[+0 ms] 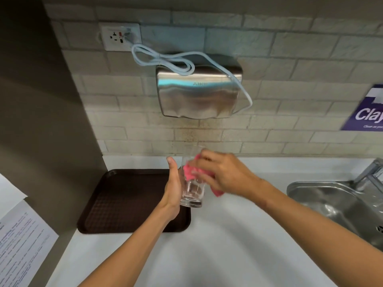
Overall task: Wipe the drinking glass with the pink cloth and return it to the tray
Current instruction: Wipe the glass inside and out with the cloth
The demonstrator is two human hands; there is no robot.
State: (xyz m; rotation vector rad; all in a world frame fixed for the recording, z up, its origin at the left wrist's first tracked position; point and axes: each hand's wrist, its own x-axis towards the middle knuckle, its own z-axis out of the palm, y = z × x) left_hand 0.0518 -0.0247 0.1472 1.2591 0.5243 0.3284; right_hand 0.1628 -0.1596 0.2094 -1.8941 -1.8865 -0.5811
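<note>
A clear drinking glass (191,192) is held upright in the air above the right edge of the dark brown tray (124,199). My left hand (173,187) grips its left side, thumb pointing up. My right hand (223,175) presses a crumpled pink cloth (191,170) against the glass's right side and upper half. A corner of the cloth pokes out below my right palm. The glass's rim shows above the cloth and looks blurred. The tray holds nothing.
A white counter (217,235) runs below my arms. A steel sink (335,206) with a tap (371,170) lies at the right. A metal hand dryer (199,92) hangs on the tiled wall above. Printed paper (22,239) is on the brown panel at the left.
</note>
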